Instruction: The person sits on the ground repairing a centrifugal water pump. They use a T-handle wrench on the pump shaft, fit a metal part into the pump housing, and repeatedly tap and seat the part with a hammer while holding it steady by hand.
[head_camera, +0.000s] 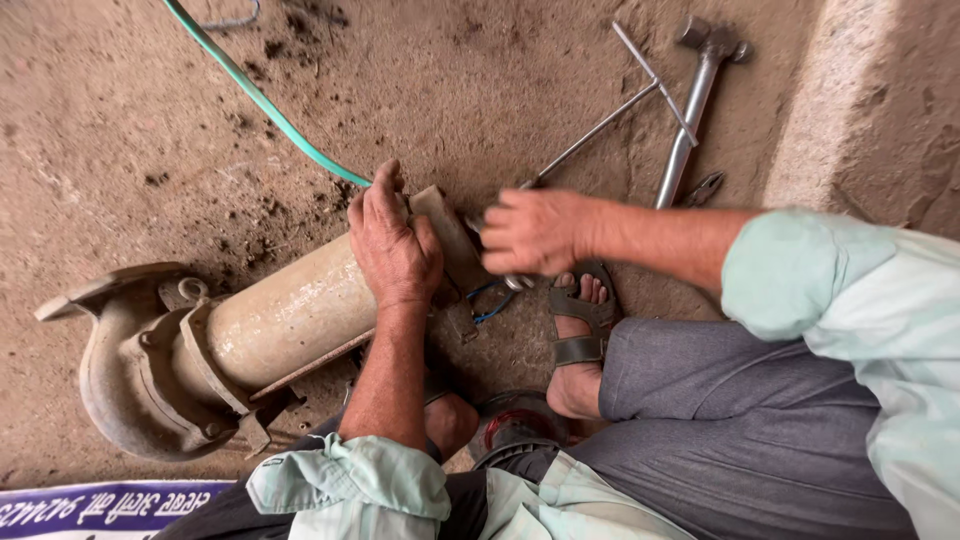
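A worn metal pump body (270, 320) lies on its side on the dirt floor, its curved outlet casting (120, 370) at the left. My left hand (393, 245) lies flat on the cylinder's right end, pressing near the end plate (450, 235). My right hand (535, 232) is blurred and closed around a small tool or fitting at that end; what it grips is hidden. Blue wires (490, 305) trail from the end of the pump.
A green hose (265, 105) runs across the floor from the top left. A T-handle wrench (625, 100), a long metal tool (695, 100) and pliers (705, 187) lie at the upper right. My sandalled foot (580, 330) rests beside the pump. A raised concrete edge (830, 100) stands right.
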